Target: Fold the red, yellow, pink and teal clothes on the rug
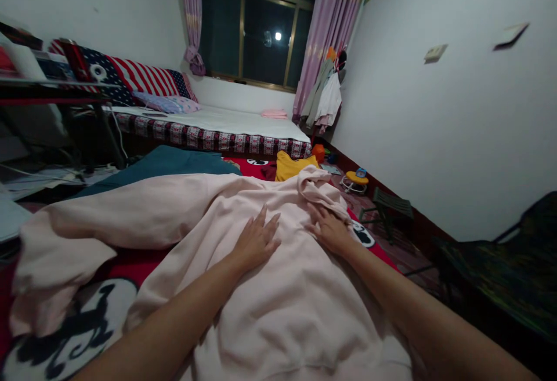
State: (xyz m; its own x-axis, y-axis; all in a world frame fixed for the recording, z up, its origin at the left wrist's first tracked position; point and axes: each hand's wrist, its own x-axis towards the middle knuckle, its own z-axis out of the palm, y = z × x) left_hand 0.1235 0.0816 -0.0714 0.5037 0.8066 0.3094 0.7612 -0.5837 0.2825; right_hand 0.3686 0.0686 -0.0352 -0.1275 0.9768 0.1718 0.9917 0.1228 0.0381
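Note:
A pale pink sweatshirt lies spread out over a red blanket with black and white cartoon figures. One long sleeve stretches out to the left, its end drooping over the blanket. The other sleeve is bunched near the top right. My left hand rests flat on the middle of the sweatshirt, fingers apart. My right hand lies on the cloth just below the bunched part, its fingers spread and touching the fabric. Neither hand grips anything that I can see.
Behind the sweatshirt lie a teal garment and a yellow garment. A bed stands under the window. A desk is on the left. To the right are a folding stool and a dark camouflage chair.

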